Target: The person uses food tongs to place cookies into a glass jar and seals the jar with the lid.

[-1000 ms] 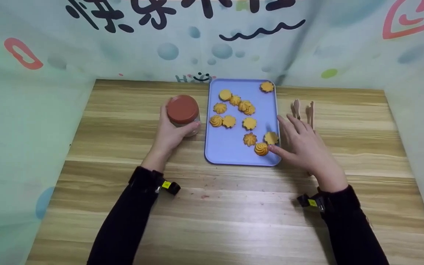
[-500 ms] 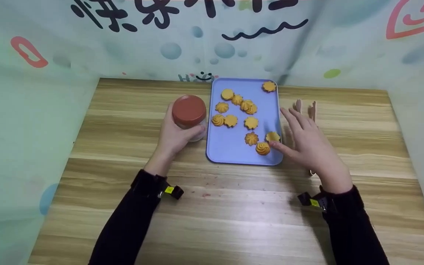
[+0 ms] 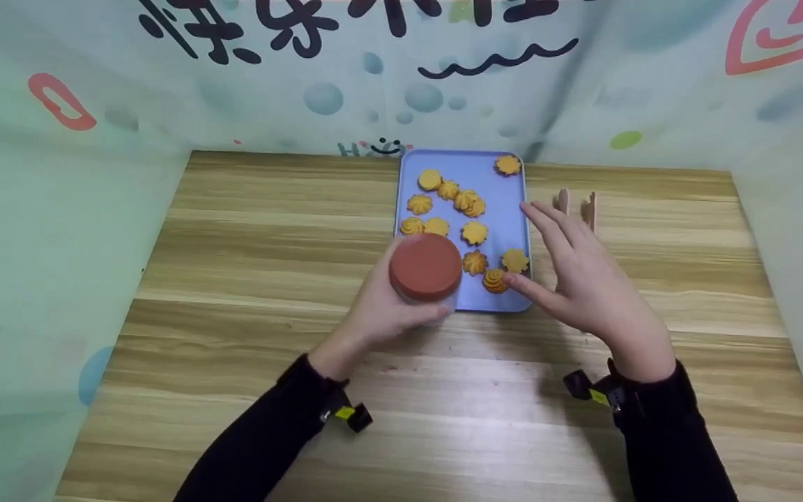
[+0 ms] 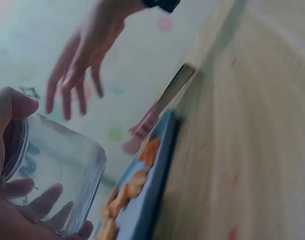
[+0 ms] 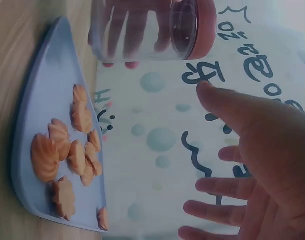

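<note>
Your left hand (image 3: 384,314) grips the jar (image 3: 426,270) by its glass body, held above the near edge of the tray (image 3: 509,209). Just right of it, your right hand (image 3: 583,279) hovers with fingers spread and empty, thumb tip beside a cookie (image 3: 494,280).

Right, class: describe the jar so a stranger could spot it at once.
Find the blue tray of biscuits on the wooden table. At its near left corner the left hand grips a clear glass jar, the only thing with a red-brown lid.
</note>
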Tool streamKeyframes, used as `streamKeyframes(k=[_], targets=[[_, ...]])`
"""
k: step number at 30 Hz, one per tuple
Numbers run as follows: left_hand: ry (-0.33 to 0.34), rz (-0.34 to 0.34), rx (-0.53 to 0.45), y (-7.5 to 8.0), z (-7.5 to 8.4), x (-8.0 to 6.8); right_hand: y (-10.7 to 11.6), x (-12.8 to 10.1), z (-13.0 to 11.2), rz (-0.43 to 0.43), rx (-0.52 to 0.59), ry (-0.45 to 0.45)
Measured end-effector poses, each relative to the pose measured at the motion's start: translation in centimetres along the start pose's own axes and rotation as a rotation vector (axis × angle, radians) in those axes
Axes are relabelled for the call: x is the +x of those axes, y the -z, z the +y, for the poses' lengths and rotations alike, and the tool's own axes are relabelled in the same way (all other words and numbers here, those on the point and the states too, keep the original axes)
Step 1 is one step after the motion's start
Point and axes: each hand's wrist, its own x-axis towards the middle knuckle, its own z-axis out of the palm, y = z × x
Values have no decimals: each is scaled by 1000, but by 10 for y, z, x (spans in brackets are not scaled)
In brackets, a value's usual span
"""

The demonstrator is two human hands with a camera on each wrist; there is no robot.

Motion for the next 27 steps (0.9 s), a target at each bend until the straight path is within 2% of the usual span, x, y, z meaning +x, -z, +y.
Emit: streamKeyframes(k=[3, 6, 12, 17, 22, 27], targets=[[13, -74, -16, -13, 0, -6, 2, 0, -3, 3, 31, 36], [1, -136, -16, -23, -1, -10, 4, 1, -6, -3, 58, 32], [-55, -233, 5, -41, -9, -17, 9, -2, -16, -23, 60, 26], [-82, -288, 57, -50, -16, -21, 13, -5, -30, -52, 54, 65], [-64, -339, 58, -54, -25, -28, 13, -8, -44, -109, 47, 113], [-100, -329, 14, -58, -38, -33, 8, -10, -56, -186, 31, 172]])
